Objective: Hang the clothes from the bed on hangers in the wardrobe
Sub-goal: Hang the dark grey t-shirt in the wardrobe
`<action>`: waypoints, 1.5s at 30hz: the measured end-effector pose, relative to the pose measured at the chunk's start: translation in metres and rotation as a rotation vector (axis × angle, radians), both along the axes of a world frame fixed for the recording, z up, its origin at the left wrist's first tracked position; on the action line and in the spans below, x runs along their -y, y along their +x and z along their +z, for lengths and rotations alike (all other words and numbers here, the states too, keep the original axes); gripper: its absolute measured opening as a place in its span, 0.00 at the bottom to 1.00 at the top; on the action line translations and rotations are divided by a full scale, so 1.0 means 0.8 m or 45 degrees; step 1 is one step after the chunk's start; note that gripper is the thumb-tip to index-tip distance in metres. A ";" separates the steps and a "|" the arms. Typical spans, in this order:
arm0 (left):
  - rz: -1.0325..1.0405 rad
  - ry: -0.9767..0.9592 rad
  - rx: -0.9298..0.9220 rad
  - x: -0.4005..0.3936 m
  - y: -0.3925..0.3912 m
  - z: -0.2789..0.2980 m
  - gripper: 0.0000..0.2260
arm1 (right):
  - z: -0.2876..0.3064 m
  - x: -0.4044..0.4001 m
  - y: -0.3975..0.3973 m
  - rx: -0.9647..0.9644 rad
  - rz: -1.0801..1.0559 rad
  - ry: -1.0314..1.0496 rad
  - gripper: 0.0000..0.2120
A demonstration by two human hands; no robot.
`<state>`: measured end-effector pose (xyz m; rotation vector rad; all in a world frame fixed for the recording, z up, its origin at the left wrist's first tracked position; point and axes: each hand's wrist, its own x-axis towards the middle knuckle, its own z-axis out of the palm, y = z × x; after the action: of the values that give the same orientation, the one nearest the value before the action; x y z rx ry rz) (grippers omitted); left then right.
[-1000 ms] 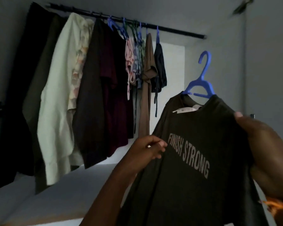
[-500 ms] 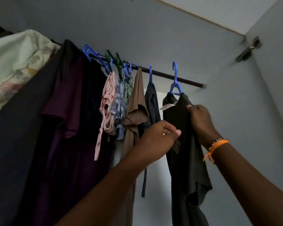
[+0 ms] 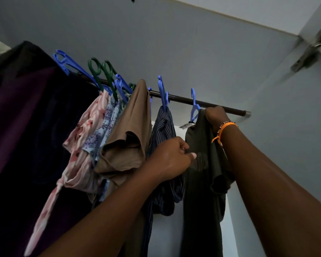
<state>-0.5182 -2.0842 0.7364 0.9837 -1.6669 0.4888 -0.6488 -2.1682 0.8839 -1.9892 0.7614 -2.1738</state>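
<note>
Head view: dark olive T-shirt [image 3: 202, 164] on blue hanger [image 3: 194, 106], a second ago held out in front at chest height, now hooked over wardrobe rail [image 3: 211, 105] near its right end, just beside striped shirt [image 3: 163, 130]. Reads as hung, pending release. Right hand [image 3: 216, 115] raised, grip closed on shirt's shoulder. Left hand [image 3: 171, 160] pinching chest fabric.

The metal hinge [image 3: 310, 51] at upper right is motion-blurred. The dark garment [image 3: 17, 127] at left is cut off by the frame edge. The right hand [image 3: 216, 115] covers the olive T-shirt [image 3: 200, 182] shoulder.
</note>
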 end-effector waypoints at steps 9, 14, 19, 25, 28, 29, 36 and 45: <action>0.281 -0.289 -0.115 0.033 0.007 0.000 0.04 | -0.016 -0.016 0.007 -0.164 0.516 0.209 0.13; 0.171 -0.167 -0.125 0.032 -0.003 -0.012 0.03 | -0.065 -0.031 0.023 -0.089 0.668 0.118 0.11; -0.038 0.025 -0.169 0.007 -0.015 -0.037 0.12 | -0.165 -0.042 0.030 -0.136 0.679 0.211 0.06; -0.260 0.300 -0.377 -0.058 -0.005 -0.109 0.06 | -0.283 -0.105 0.025 -0.208 0.624 0.385 0.07; -0.301 0.408 -0.453 -0.096 0.006 -0.149 0.09 | -0.330 -0.151 0.018 -0.187 0.614 0.532 0.05; -0.313 0.472 -0.482 -0.116 0.010 -0.167 0.08 | -0.350 -0.173 0.016 -0.172 0.614 0.581 0.04; -0.473 0.718 -0.776 -0.238 0.015 -0.253 0.08 | -0.428 -0.299 -0.002 -0.135 0.687 0.717 0.05; -0.521 0.807 -1.135 -0.397 0.006 -0.367 0.07 | -0.544 -0.447 -0.006 -0.128 0.939 0.947 0.07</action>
<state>-0.5135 -1.7663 0.4425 1.0364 -1.1276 -0.7174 -0.6533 -1.8104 0.4487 -1.6094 0.5821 -1.1531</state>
